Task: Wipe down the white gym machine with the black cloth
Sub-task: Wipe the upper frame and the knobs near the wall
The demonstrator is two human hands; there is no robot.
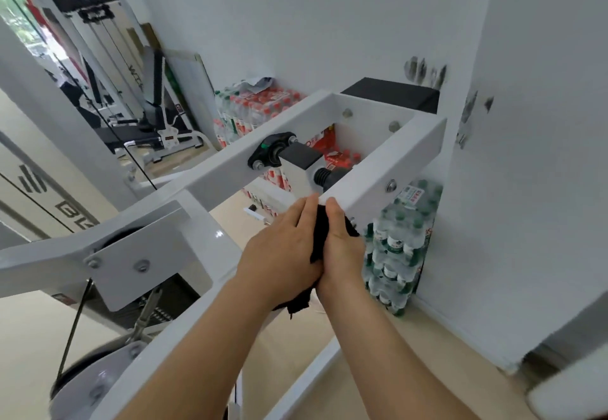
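Note:
The white gym machine fills the middle of the head view, its top frame made of white bars with bolts and a black bearing. Both my hands press together on the black cloth at the near end of the right-hand bar. My left hand covers the cloth from the left, and my right hand grips it from the right. A tail of the cloth hangs below my wrists. Most of the cloth is hidden between my palms.
Stacked packs of bottled water stand against the white wall to the right. More bottle packs with red labels sit behind the frame. A second machine stands at the far left. A black pad lies at the frame's far end.

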